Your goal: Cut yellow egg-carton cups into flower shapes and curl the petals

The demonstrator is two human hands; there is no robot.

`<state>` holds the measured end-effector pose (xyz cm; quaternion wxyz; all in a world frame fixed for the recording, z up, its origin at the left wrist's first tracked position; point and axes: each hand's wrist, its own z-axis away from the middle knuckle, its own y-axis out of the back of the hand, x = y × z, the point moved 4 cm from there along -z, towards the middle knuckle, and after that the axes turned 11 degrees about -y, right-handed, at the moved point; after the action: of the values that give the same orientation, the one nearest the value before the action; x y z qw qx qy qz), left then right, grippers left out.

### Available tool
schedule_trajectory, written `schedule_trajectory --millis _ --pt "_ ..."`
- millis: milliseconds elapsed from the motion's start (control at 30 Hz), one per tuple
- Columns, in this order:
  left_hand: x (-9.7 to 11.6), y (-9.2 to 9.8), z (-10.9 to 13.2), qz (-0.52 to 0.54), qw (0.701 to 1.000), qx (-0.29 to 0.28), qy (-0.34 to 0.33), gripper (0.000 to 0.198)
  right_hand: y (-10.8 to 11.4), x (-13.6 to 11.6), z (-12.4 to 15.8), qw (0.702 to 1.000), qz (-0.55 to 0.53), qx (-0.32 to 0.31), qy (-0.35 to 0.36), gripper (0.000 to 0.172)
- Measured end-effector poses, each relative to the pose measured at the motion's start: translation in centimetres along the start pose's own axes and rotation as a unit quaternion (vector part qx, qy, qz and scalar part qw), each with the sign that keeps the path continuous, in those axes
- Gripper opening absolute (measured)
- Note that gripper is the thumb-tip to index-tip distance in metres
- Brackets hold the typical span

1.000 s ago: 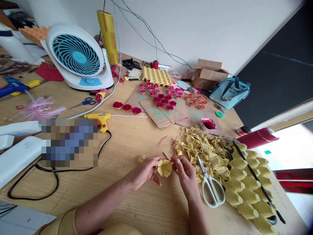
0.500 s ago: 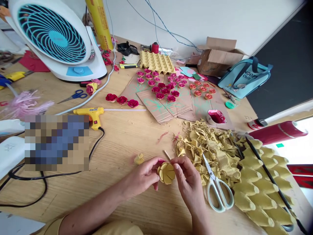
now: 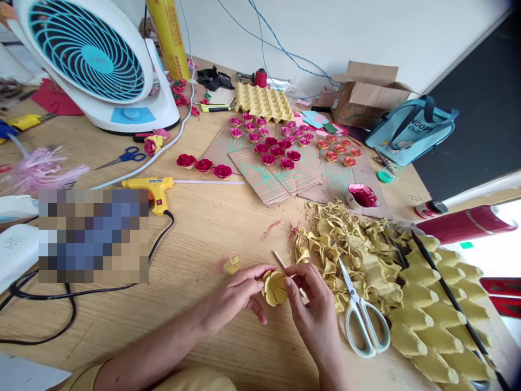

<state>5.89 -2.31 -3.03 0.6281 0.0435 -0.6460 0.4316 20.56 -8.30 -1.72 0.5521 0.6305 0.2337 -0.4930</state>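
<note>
Between my two hands is a yellow flower cup (image 3: 274, 288) cut from egg-carton pulp, its petals facing up toward me. The thumb and fingers of my left hand (image 3: 240, 293) pinch its left rim, with the lower fingers hanging loose. My right hand (image 3: 312, 296) grips a thin pale stick (image 3: 279, 259) slanting behind the petals, and its thumb touches the cup's right petal. A smaller yellow flower piece (image 3: 232, 265) lies just beyond my left hand. White-handled scissors (image 3: 362, 320) rest to the right of my right hand, blades on the pulp scraps (image 3: 350, 244).
Yellow egg trays (image 3: 435, 320) lie at the right, under a black rod. Painted flowers (image 3: 277, 151) stand on cardboard (image 3: 268, 182), near a dish of red paint (image 3: 363, 195). A yellow glue gun (image 3: 154, 190) with cable and a fan (image 3: 95, 60) are at the left.
My left thumb has moved up onto the cup's left rim, and its lower fingers have spread. The stick's lower end now shows below my right fingers. The view has shifted slightly.
</note>
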Motion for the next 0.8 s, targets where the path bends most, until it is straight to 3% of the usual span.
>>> schedule_trajectory --millis 300,633,733,800 --pt "0.1 -0.2 0.0 -0.058 0.998 -0.006 0.004 0.038 -0.3 -1.3 -0.1 0.996 0.019 0.009 0.087 0.012" --pt "0.2 -0.3 0.0 -0.076 0.997 -0.001 -0.01 0.031 0.2 -1.4 0.2 0.993 -0.019 0.033 0.107 0.015" --pt "0.3 -0.3 -0.1 -0.08 0.997 0.002 -0.014 0.032 0.8 -1.3 0.3 0.988 -0.096 0.074 0.093 0.009" --pt "0.2 -0.2 -0.1 -0.085 0.996 0.006 -0.015 0.034 1.6 -0.6 0.3 0.976 -0.155 0.141 0.058 0.003"
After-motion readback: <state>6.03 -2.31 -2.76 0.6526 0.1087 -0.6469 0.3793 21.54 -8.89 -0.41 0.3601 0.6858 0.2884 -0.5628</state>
